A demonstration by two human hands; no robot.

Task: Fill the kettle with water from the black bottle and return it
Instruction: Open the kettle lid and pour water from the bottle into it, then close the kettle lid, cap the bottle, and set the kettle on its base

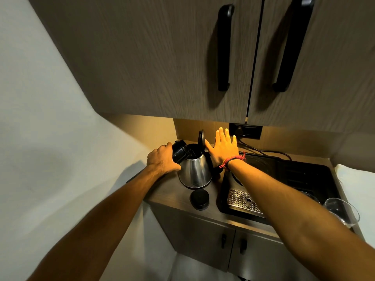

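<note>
A steel kettle (195, 171) stands on the wooden counter (174, 196) with its black lid (201, 138) flipped up. My left hand (161, 160) grips the black bottle (179, 152), tipped on its side with its mouth over the kettle's opening. Just right of the raised lid, my right hand (222, 148) is spread flat with the thumb touching the lid's edge, and it holds nothing. The bottle's round black cap (199, 199) lies on the counter in front of the kettle.
A black tray (300, 175) with a perforated metal grate (243, 200) sits right of the kettle. A clear glass (343, 211) stands at the counter's right front. A black wall socket (245, 130) with cables is behind. Cabinet doors with black handles (224, 47) hang overhead.
</note>
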